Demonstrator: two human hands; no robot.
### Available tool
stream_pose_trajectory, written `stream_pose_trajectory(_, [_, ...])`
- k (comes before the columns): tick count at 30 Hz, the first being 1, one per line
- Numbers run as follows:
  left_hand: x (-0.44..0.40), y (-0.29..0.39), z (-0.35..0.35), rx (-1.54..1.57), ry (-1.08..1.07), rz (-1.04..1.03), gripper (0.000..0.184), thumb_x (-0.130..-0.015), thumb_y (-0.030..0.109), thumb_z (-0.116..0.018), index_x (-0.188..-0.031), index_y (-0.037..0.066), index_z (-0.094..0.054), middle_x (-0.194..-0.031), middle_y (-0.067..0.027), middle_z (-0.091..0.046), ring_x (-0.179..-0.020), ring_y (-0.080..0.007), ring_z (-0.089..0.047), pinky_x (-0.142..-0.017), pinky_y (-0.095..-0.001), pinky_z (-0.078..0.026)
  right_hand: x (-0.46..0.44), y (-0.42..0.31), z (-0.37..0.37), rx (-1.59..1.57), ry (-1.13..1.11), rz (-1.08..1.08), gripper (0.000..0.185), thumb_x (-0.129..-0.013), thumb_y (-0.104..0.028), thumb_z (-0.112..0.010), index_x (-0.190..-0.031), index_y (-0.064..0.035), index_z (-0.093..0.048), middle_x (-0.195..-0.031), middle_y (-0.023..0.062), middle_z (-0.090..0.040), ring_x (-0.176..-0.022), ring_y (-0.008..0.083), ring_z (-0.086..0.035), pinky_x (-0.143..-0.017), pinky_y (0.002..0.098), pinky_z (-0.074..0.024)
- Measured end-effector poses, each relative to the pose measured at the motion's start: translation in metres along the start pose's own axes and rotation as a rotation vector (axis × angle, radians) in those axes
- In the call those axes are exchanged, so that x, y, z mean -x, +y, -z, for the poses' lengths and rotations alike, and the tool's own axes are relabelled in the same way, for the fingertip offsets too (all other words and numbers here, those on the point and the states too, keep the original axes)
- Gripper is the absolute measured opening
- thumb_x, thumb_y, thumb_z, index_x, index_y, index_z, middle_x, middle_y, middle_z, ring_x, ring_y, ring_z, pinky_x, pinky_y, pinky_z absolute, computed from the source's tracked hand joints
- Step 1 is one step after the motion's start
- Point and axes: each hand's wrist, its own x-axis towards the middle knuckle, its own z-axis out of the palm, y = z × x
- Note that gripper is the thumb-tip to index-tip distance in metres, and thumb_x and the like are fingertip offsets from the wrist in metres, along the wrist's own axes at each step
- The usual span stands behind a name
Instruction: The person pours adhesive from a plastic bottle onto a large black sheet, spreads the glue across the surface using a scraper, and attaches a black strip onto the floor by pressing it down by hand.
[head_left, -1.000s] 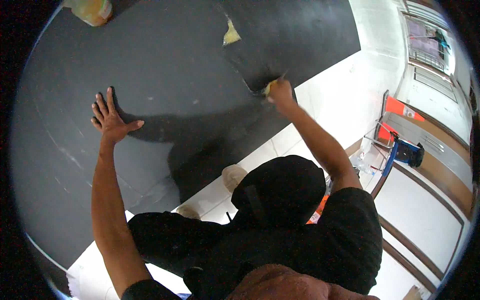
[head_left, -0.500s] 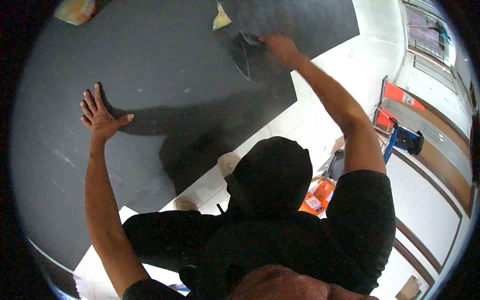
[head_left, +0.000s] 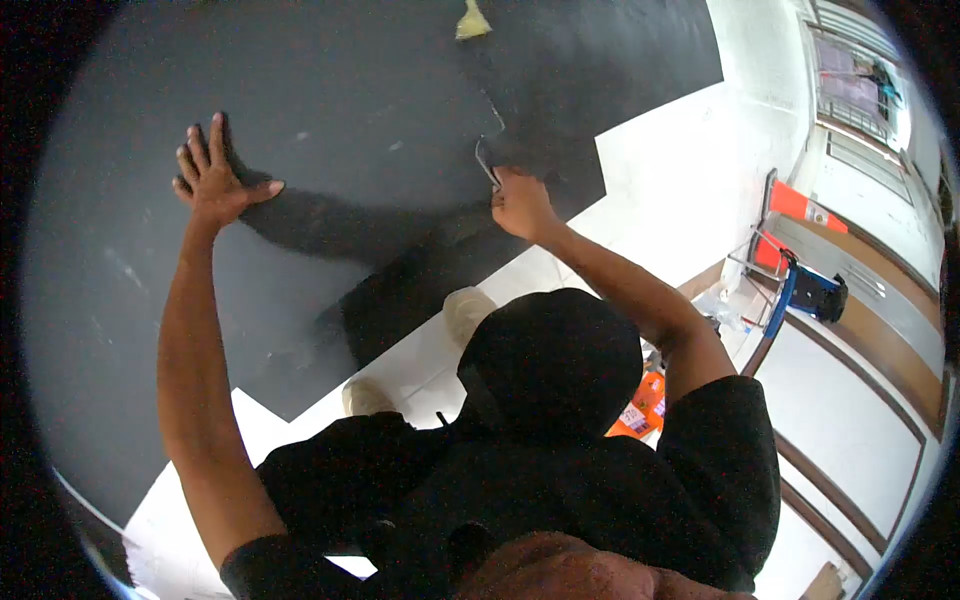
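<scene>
My left hand [head_left: 215,190] rests on a large dark grey panel [head_left: 330,120], fingers spread and palm down, holding nothing. My right hand [head_left: 522,203] is closed around what looks like a scraper [head_left: 484,163]. Its thin edge catches the light against the panel, while my fingers hide the handle. A thin, broken pale line runs over the dark surface just above the tool. Farther up lies a pale yellow, fan-shaped thing [head_left: 473,22], perhaps brush bristles; its kind is not clear.
Both my shoes [head_left: 467,316] are on white tiles beside the panel's stepped edge. To the right, orange packets [head_left: 640,408] lie near my right arm. Beyond them stand an orange-and-white item [head_left: 805,207] and a blue-framed object [head_left: 785,290] near white panelled doors [head_left: 850,430].
My right hand has drawn the scraper down and toward me across the panel. My left hand appears higher in view, still flat. The yellowish container at top left has gone out of view.
</scene>
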Motion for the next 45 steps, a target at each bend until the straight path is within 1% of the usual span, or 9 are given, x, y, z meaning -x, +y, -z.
stream_pose_trajectory(8, [0.038,-0.011,-0.027,0.067,0.296,-0.053,0.121,-0.059,0.078,-0.076,-0.157,0.034,-0.021,-0.164,-0.017,-0.016,-0.15,-0.0456,-0.008,-0.115,-0.0655,-0.015,0.026,-0.081,-0.031,0.028,0.059,0.123,0.034,-0.08,-0.015,-0.061,-0.11,0.0016,-0.063,-0.098,0.0264,-0.066,-0.09,0.0436,-0.067,-0.081,0.055,-0.0545])
stream_pose_trajectory(13, [0.089,-0.09,-0.027,0.11,0.388,-0.06,0.119,-0.063,0.082,-0.07,-0.157,0.03,-0.021,-0.163,-0.0195,-0.018,-0.148,-0.0498,-0.013,-0.116,-0.0663,-0.018,0.035,-0.122,-0.053,0.008,0.02,0.177,0.033,-0.081,-0.013,-0.059,-0.11,0.001,-0.064,-0.103,0.0267,-0.067,-0.093,0.0451,-0.067,-0.084,0.0545,-0.0532])
stream_pose_trajectory(19, [0.284,-0.179,-0.034,-0.021,0.103,-0.275,0.139,-0.054,0.082,-0.077,-0.159,0.021,-0.008,-0.162,-0.0272,-0.004,-0.147,-0.0535,-0.006,-0.113,-0.0733,-0.014,0.057,-0.199,-0.056,-0.12,-0.123,0.169,0.031,-0.083,-0.013,-0.058,-0.108,0.0043,-0.063,-0.105,0.0287,-0.066,-0.097,0.0467,-0.065,-0.088,0.0546,-0.0514])
stream_pose_trajectory(24, [0.366,-0.172,-0.069,0.067,-0.012,0.178,0.151,-0.049,0.08,-0.081,-0.159,0.021,0.003,-0.163,-0.0244,0.003,-0.148,-0.0512,0.001,-0.113,-0.0734,-0.008,0.061,-0.237,-0.081,-0.123,-0.131,0.247,0.035,-0.085,-0.015,-0.06,-0.112,0.0074,-0.06,-0.102,0.0264,-0.066,-0.1,0.0442,-0.064,-0.09,0.055,-0.0494])
stream_pose_trajectory(26, [0.361,-0.184,-0.086,0.106,0.117,0.163,0.145,-0.052,0.084,-0.076,-0.16,0.022,-0.003,-0.164,-0.0231,0.0,-0.149,-0.0503,0.0,-0.113,-0.0732,-0.005,0.059,-0.248,-0.092,-0.118,-0.104,0.264,0.035,-0.085,-0.015,-0.06,-0.112,0.0077,-0.059,-0.102,0.0271,-0.065,-0.098,0.0443,-0.064,-0.087,0.0554,-0.05])
stream_pose_trajectory(29, [0.336,-0.219,-0.093,0.042,0.382,0.104,0.122,-0.066,0.09,-0.06,-0.159,0.022,-0.019,-0.164,-0.022,-0.007,-0.149,-0.0486,-0.002,-0.113,-0.0735,-0.006,0.061,-0.269,-0.099,-0.077,-0.101,0.247,0.035,-0.085,-0.014,-0.06,-0.112,0.0082,-0.059,-0.101,0.0266,-0.065,-0.097,0.043,-0.065,-0.085,0.0542,-0.0508])
stream_pose_trajectory(32, [0.302,-0.294,-0.071,-0.032,0.434,0.29,0.108,-0.076,0.087,-0.05,-0.158,0.022,-0.023,-0.163,-0.0228,-0.012,-0.149,-0.0487,-0.007,-0.115,-0.0705,-0.008,0.063,-0.291,-0.097,-0.095,-0.13,0.254,0.035,-0.085,-0.013,-0.061,-0.112,0.0086,-0.058,-0.1,0.0271,-0.063,-0.097,0.0428,-0.065,-0.084,0.0525,-0.0518])
stream_pose_trajectory(34, [0.289,-0.332,-0.057,0.092,0.54,0.686,0.101,-0.082,0.086,-0.039,-0.157,0.018,-0.027,-0.162,-0.0243,-0.017,-0.148,-0.0493,-0.011,-0.117,-0.0665,-0.01,0.064,-0.303,-0.101,-0.093,-0.156,0.258,0.035,-0.085,-0.014,-0.061,-0.112,0.0087,-0.057,-0.102,0.0274,-0.062,-0.097,0.0433,-0.065,-0.084,0.0522,-0.0519])
stream_pose_trajectory(45, [0.285,-0.326,-0.038,0.107,0.512,0.788,0.107,-0.082,0.088,-0.036,-0.157,0.013,-0.022,-0.162,-0.0249,-0.012,-0.149,-0.0475,-0.008,-0.118,-0.0637,-0.009,0.077,-0.38,-0.129,-0.115,-0.174,0.249,0.043,-0.087,-0.015,-0.062,-0.122,0.0089,-0.054,-0.108,0.0285,-0.06,-0.1,0.045,-0.063,-0.087,0.0539,-0.0506])
